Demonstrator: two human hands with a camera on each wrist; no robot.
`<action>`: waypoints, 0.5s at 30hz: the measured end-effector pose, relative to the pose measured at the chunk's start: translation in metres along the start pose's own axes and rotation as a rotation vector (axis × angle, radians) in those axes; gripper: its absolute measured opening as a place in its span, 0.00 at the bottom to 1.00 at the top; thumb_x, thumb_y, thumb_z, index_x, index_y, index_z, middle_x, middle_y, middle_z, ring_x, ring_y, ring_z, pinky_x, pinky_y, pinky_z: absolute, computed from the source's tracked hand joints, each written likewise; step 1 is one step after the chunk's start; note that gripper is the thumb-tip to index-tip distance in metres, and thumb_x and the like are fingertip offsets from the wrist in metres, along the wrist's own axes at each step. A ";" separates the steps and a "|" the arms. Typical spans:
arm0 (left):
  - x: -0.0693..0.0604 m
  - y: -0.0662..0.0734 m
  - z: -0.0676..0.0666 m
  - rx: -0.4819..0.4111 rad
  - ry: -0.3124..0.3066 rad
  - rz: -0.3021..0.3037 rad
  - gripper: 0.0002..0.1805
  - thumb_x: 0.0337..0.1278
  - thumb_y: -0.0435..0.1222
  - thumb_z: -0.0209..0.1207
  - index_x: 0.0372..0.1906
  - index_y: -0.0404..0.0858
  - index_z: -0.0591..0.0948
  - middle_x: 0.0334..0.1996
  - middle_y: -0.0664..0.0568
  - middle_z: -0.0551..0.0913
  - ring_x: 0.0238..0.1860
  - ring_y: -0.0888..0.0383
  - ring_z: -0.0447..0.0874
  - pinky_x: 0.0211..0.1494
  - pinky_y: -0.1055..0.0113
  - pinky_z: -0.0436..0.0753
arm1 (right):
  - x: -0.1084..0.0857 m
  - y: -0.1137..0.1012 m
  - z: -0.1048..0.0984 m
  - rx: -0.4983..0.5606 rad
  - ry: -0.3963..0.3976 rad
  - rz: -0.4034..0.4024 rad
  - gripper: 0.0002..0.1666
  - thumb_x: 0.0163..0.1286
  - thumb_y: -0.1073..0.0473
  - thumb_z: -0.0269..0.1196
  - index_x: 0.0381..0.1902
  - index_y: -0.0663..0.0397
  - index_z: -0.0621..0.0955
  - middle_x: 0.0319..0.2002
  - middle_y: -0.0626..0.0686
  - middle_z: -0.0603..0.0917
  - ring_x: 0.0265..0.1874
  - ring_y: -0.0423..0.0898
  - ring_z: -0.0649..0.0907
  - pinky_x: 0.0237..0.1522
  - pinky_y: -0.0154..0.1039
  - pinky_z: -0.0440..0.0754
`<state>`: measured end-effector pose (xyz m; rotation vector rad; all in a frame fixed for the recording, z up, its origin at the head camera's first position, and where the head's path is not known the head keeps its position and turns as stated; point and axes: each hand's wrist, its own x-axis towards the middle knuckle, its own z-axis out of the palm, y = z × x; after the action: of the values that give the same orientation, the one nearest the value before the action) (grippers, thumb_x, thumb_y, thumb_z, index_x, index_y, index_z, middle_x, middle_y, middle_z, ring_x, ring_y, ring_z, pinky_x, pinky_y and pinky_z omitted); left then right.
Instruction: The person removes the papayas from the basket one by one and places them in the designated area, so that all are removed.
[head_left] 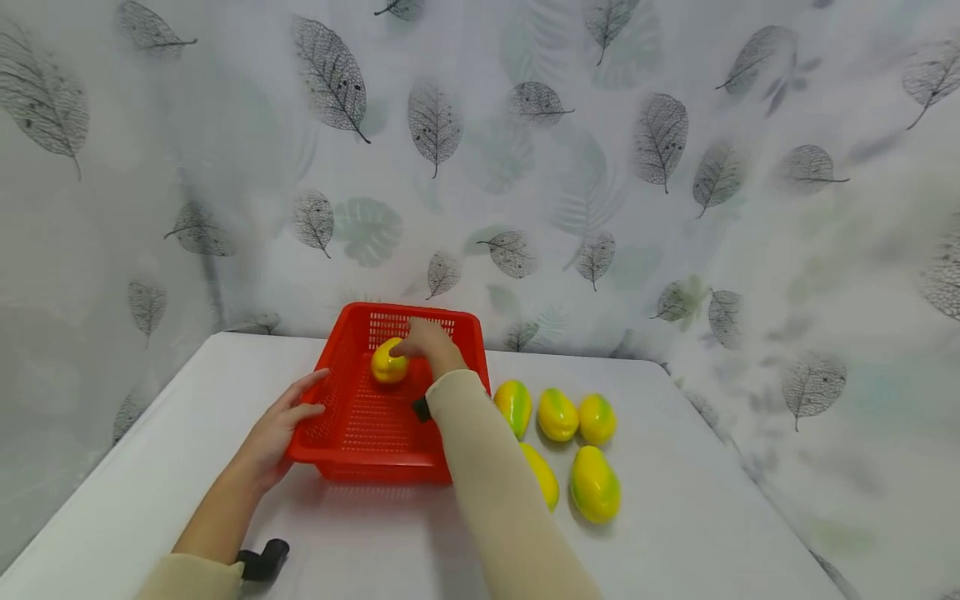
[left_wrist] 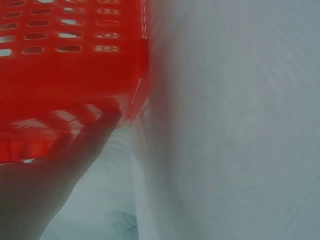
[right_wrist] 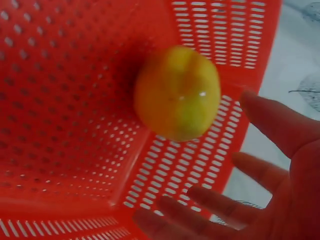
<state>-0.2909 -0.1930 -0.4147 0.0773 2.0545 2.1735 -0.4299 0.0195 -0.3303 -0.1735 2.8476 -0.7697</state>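
Observation:
A red plastic basket [head_left: 375, 457] with slotted walls stands on the white table. My left hand [head_left: 273, 433] grips its left rim; in the left wrist view part of that hand [left_wrist: 65, 172] lies against the basket's outer side. Inside, near the back left corner, sits one yellow-green mango-like fruit [head_left: 387, 363]. My right hand [head_left: 427, 340] reaches over the basket beside this fruit. In the right wrist view, the right hand [right_wrist: 265, 180] has its fingers spread and apart from the fruit [right_wrist: 177, 95], holding nothing.
Several more yellow-green fruits lie on the table right of the basket, among them one at the front [head_left: 595, 485] and one at the back [head_left: 597, 418]. My right forearm partly covers another fruit [head_left: 542, 477]. A leaf-patterned curtain [head_left: 480, 167] hangs behind the table [head_left: 697, 500].

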 end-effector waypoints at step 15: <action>-0.001 0.000 0.002 -0.019 0.020 -0.009 0.34 0.80 0.37 0.45 0.83 0.55 0.53 0.83 0.43 0.48 0.77 0.35 0.58 0.66 0.49 0.82 | 0.018 0.013 0.023 -0.042 -0.120 -0.104 0.41 0.65 0.55 0.73 0.74 0.33 0.73 0.70 0.52 0.76 0.61 0.52 0.75 0.67 0.54 0.76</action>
<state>-0.2901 -0.1910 -0.4144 0.0445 2.0397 2.1973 -0.4432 0.0167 -0.3597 -0.3641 2.7600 -0.6936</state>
